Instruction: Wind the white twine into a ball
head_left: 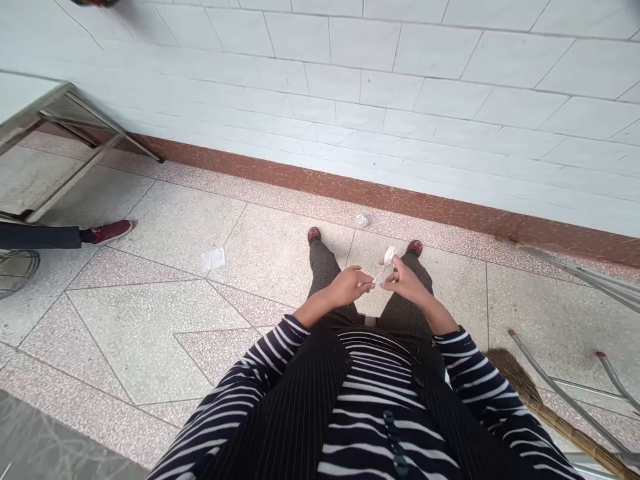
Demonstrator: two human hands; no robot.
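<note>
In front of my lap, my right hand (406, 281) is closed around a small white roll of thread or string (389, 255), which sticks up past its fingers. A thin white strand (379, 274) runs from the roll toward my left hand (351, 286). The left fingertips are pinched together on the strand, close beside the right hand's fingertips. A small round whitish ball (361, 220) with darker markings lies on the floor beyond my hands, between my feet and near the wall.
A metal-framed table (75, 120) stands at the left, near another person's leg and red shoe (111, 232). White paper (214, 259) lies on the floor. At the right are a straw broom (550, 417) and metal stool legs (555, 383). A tiled wall (370, 73) runs ahead.
</note>
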